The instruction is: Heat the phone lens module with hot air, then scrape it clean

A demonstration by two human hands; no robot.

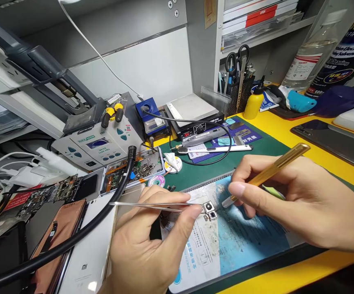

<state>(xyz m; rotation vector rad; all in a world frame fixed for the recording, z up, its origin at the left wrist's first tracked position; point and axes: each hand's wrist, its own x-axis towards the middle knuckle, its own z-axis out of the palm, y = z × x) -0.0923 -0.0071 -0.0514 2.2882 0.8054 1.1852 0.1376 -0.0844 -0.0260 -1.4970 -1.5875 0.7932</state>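
Note:
My left hand pinches a pair of metal tweezers between thumb and fingers. At the tweezers' tips sits a small phone camera module with two lenses; I cannot tell whether the tips grip it or only touch it. In my right hand is a gold-coloured pen-like tool, held like a pencil. Its pale tip points down and left, a little to the right of the module and apart from it. Below both hands lies a worn blue and white printed pad.
A thick black hose arcs across the left side, over several phones such as a white one. Behind stand a hot-air station, a tray of circuit boards and a heating plate. A yellow bottle and a dark phone are at right.

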